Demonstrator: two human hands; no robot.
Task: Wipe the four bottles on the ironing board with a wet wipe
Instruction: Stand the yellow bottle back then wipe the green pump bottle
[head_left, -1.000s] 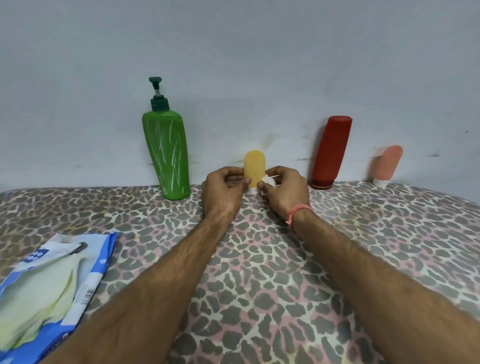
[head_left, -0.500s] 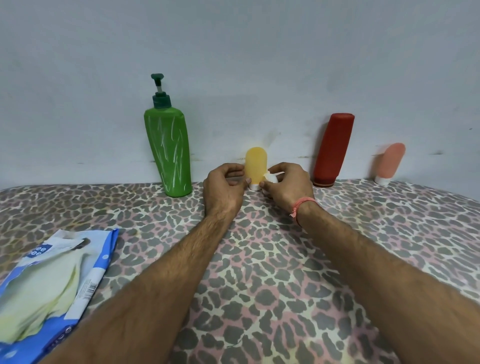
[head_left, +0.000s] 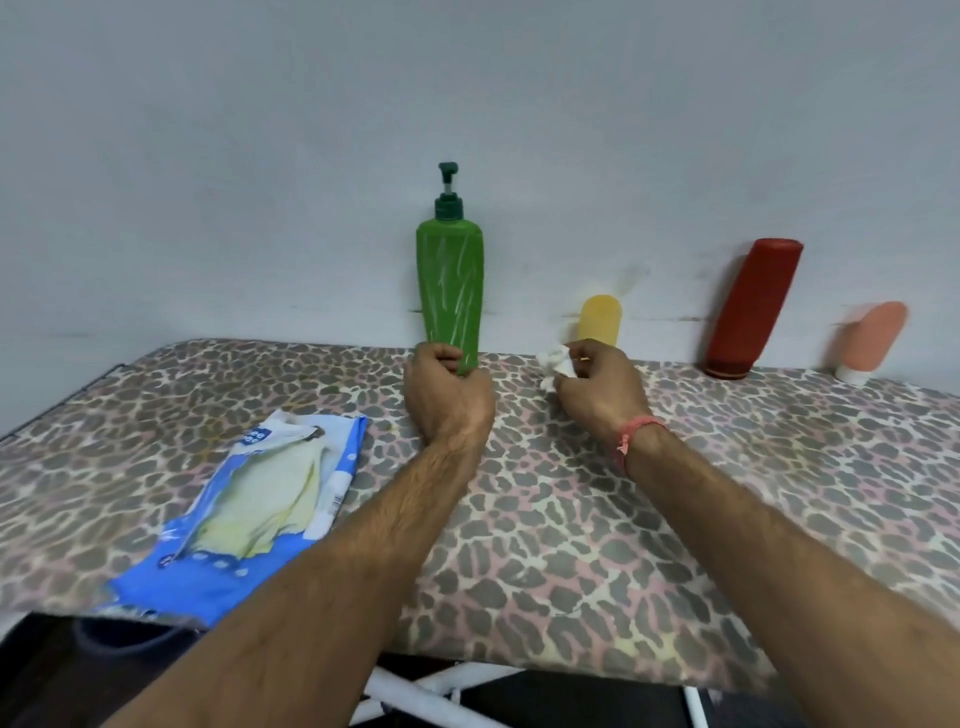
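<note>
A tall green pump bottle (head_left: 451, 283) stands against the wall, and my left hand (head_left: 445, 397) grips its base. My right hand (head_left: 601, 388) holds a crumpled white wet wipe (head_left: 555, 365) just in front of a small yellow bottle (head_left: 600, 318), which stands free by the wall. Further right, a dark red bottle (head_left: 750, 307) leans on the wall cap down. A small pink bottle (head_left: 871, 338) with a white cap leans at the far right.
The ironing board (head_left: 571, 519) has a leopard-print cover and runs along a pale wall. A blue wet-wipe pack (head_left: 249, 504) lies open near the board's front left edge. White board legs (head_left: 431, 696) show below the front edge.
My left hand left the yellow bottle and moved left onto the base of the green bottle. My right hand drew the wipe off the yellow bottle. The view shifted left and down.
</note>
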